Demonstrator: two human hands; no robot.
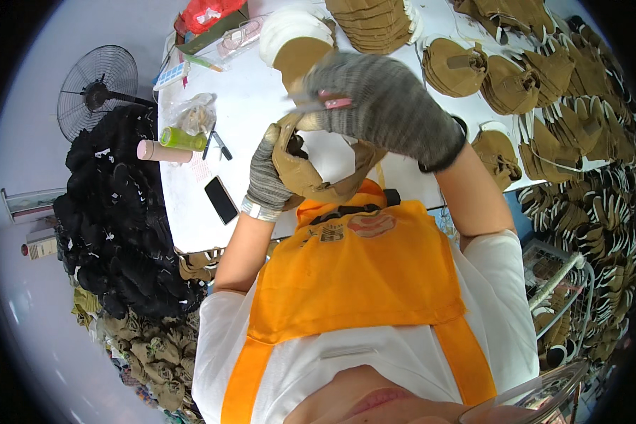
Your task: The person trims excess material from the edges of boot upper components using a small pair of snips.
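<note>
Pinching a brown shoe upper over the tabletop, the left hand steadies it; the right hand closes round blurred pink-handled snips. This piece seems mid-work; whether the stacked uppers beyond are finished, I cannot tell.

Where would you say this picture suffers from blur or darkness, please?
In the head view, the right hand and its pink-handled tool are smeared, probably by motion; in the same view the phone looks sharper, and the corners fall to black.
</note>
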